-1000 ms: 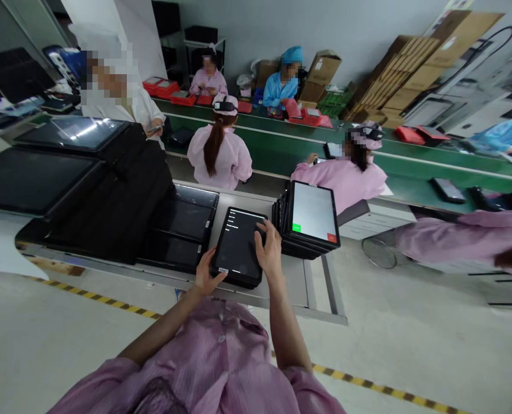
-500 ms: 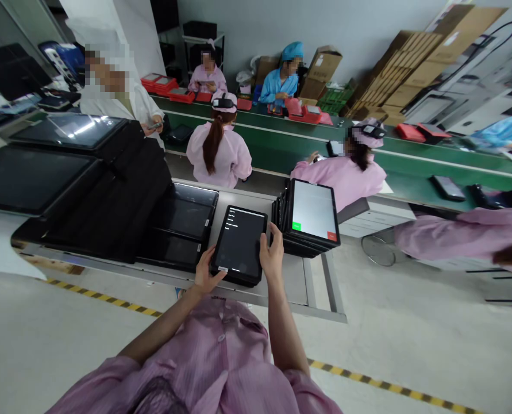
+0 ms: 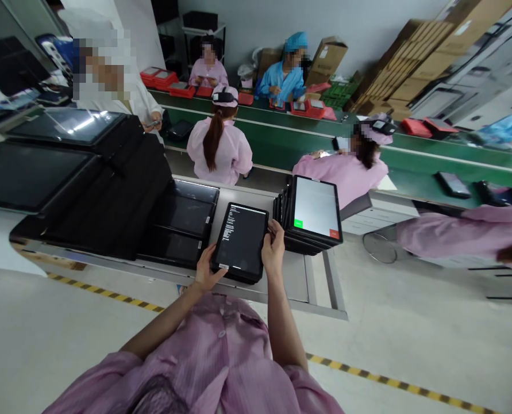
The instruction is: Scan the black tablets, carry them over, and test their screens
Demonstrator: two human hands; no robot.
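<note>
A black tablet (image 3: 241, 241) lies in front of me on a small stack of similar ones, its dark screen showing small white lines of text near the upper left. My left hand (image 3: 207, 271) grips its lower left corner, thumb over the bottom edge near a white label. Along the right edge my right hand (image 3: 273, 250) is closed on the tablet's side, fingers bent and partly hidden. Just right of that hand, a tablet with a lit white screen (image 3: 316, 206), with green and red corner blocks, tops another stack. Dark tablets (image 3: 182, 217) lie to the left.
A grey metal cart (image 3: 296, 282) bears the stacks. Large black screens (image 3: 35, 179) are piled at its left. Beyond it, several people work along a green conveyor belt (image 3: 273, 148) with red trays (image 3: 163, 77). Cardboard boxes (image 3: 415, 63) lean at the back right. Striped tape (image 3: 104, 291) marks the floor.
The tablet's screen has gone from a short menu list to denser lines of small text. My right fingers have moved in against its right edge. My left hand stays in place.
</note>
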